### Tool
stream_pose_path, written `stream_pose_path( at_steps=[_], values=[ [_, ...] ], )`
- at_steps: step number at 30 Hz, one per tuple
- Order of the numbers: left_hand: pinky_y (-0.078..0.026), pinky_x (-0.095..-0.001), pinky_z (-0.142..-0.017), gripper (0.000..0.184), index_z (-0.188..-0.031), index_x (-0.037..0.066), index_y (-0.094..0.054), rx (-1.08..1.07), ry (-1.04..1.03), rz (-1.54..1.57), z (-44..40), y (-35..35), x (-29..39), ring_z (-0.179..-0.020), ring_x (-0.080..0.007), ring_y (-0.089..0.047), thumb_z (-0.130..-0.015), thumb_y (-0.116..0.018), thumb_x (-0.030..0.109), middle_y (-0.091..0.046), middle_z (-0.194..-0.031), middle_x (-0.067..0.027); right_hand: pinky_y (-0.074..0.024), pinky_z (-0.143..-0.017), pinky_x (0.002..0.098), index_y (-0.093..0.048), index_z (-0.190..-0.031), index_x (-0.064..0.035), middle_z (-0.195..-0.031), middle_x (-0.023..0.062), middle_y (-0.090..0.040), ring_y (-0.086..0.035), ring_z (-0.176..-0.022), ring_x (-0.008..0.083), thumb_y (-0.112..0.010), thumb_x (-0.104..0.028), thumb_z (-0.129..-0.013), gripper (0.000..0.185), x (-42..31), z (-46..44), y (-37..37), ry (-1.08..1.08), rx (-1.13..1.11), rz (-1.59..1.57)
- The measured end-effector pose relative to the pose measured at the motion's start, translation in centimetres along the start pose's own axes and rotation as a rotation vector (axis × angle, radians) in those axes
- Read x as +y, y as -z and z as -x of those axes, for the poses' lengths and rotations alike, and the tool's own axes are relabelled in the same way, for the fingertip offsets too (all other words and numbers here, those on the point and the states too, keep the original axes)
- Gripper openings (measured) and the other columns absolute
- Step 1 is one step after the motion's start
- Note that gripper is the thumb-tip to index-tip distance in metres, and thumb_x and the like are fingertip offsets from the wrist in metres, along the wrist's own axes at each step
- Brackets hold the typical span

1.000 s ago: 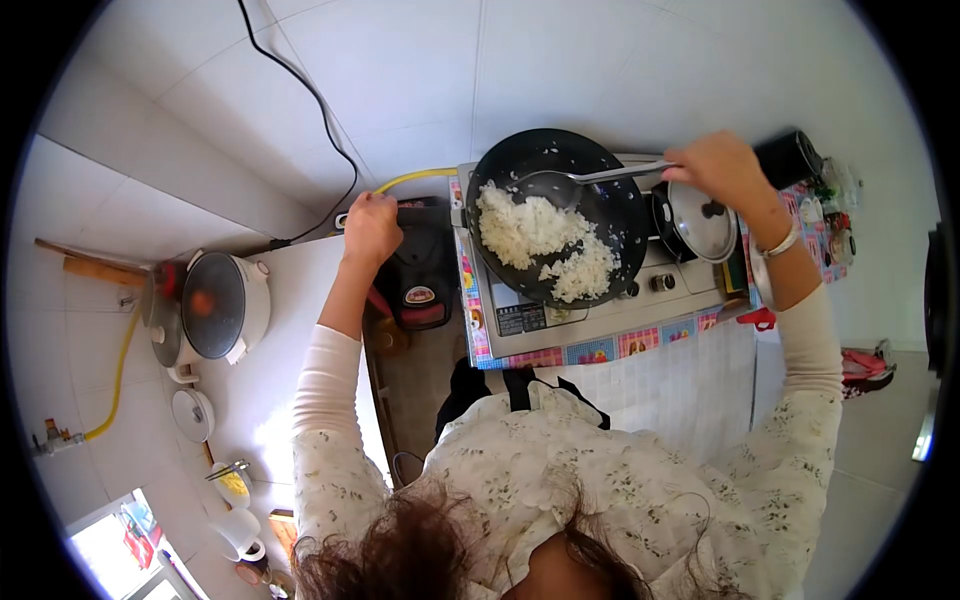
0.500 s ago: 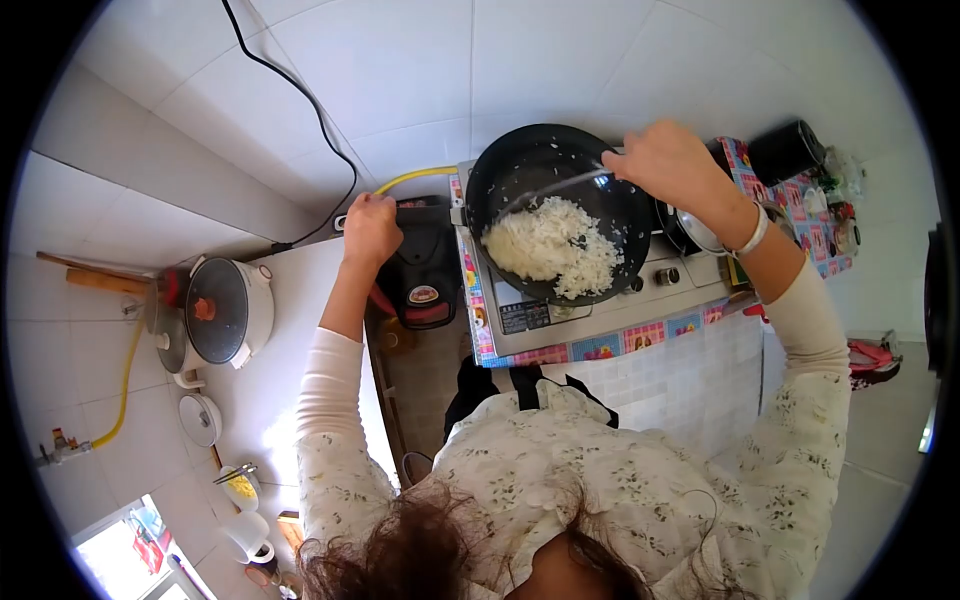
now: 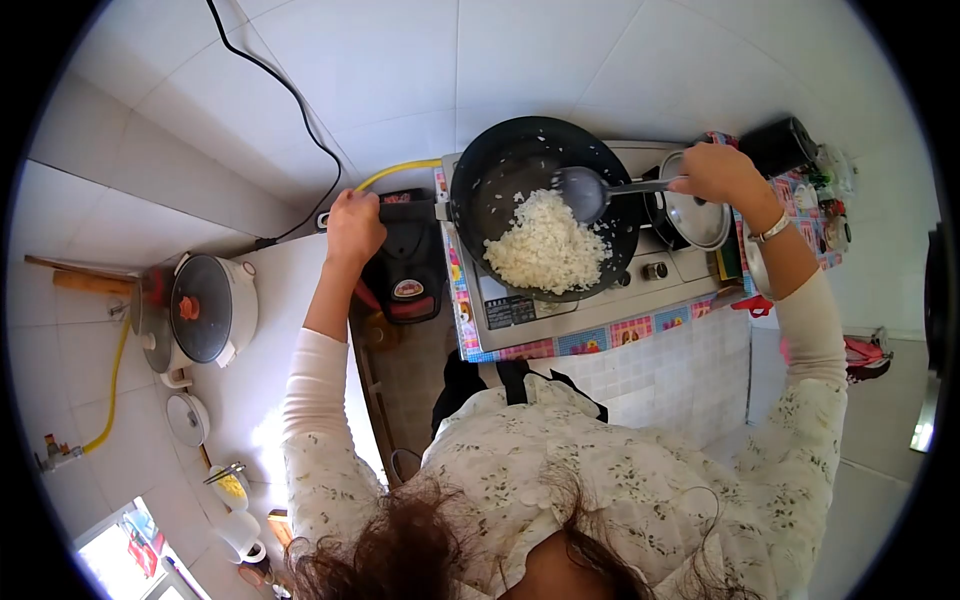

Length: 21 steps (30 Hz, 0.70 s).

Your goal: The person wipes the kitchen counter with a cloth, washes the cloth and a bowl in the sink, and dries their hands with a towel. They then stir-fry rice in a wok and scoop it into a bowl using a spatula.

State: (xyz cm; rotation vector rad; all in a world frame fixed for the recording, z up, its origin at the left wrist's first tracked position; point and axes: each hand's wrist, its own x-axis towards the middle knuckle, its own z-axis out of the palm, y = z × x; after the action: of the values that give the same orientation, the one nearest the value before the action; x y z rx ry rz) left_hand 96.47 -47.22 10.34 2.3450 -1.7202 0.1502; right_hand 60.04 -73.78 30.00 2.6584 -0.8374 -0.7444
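Note:
A dark wok [image 3: 487, 170] sits on the left side of the gas stove [image 3: 590, 325], its handle pointing left. My left hand [image 3: 355, 227] is closed around the end of that handle. White cooked rice [image 3: 545, 248] lies heaped in the lower middle of the wok, with loose grains stuck to the walls. In my right hand [image 3: 722, 175] is the handle of a grey ladle [image 3: 584, 194], fingers wrapped round it. The ladle's bowl is at the upper right edge of the rice, over the wok.
A lidded pot [image 3: 697, 220] stands on the stove's right burner. Jars and a black container [image 3: 778, 148] are further right. On the left counter [image 3: 285, 300] sits a white electric pot [image 3: 215, 308] with a glass lid. A yellow hose [image 3: 400, 170] runs behind the wok handle.
My right hand has moved right and slightly down, carrying the ladle from the wok's upper left to the rice's upper right. The rice is more gathered. My left hand keeps hold of the handle.

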Motion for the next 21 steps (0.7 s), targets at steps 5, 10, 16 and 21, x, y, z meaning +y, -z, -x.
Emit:
stream_pose_path(
  at_steps=[5,10,16,21],
  values=[
    [-0.046,-0.0379,-0.081,0.009,-0.067,0.003,-0.057,0.001,0.003,0.004,0.0,-0.7,-0.4,-0.085,-0.0322,-0.056,-0.058,-0.057,-0.001,-0.061,-0.078,-0.0141,-0.0486,-0.068,0.04,-0.066,-0.077,-0.0036,-0.072,0.0151,-0.062,-0.061,-0.075,0.0333,-0.062,-0.035,-0.079,0.032,-1.1,1.2,2.4,0.014,0.085,-0.132],
    [-0.046,-0.0382,-0.079,0.01,-0.067,0.002,-0.057,-0.006,0.015,0.013,0.0,-0.3,-0.2,-0.085,-0.0324,-0.056,-0.058,-0.056,-0.002,-0.061,-0.078,-0.0141,-0.05,-0.066,0.0386,-0.068,-0.081,-0.0062,-0.073,0.0117,-0.064,-0.063,-0.073,0.0291,-0.066,-0.033,-0.076,0.027,1.3,3.5,3.5,-0.093,0.075,-0.071],
    [-0.045,-0.0386,-0.079,0.009,-0.066,0.003,-0.057,0.003,0.011,0.003,0.0,-0.2,-0.1,-0.084,-0.0322,-0.056,-0.058,-0.057,-0.002,-0.061,-0.078,-0.0143,-0.0493,-0.051,0.033,-0.068,-0.08,-0.0056,-0.06,0.008,-0.061,-0.061,-0.051,0.0212,-0.061,-0.033,-0.079,0.028,0.3,2.8,2.0,-0.141,-0.451,-0.19],
    [-0.044,-0.0375,-0.084,0.008,-0.066,0.003,-0.057,0.011,0.033,0.019,-0.1,-0.4,0.0,-0.083,-0.0306,-0.056,-0.059,-0.056,-0.001,-0.06,-0.076,-0.0141,-0.0419,-0.041,0.033,-0.065,-0.085,-0.0047,-0.054,0.0078,-0.054,-0.047,-0.037,0.0158,-0.055,-0.041,-0.086,0.037,-2.4,2.8,-3.9,-0.279,-0.525,-0.68]
  ],
)
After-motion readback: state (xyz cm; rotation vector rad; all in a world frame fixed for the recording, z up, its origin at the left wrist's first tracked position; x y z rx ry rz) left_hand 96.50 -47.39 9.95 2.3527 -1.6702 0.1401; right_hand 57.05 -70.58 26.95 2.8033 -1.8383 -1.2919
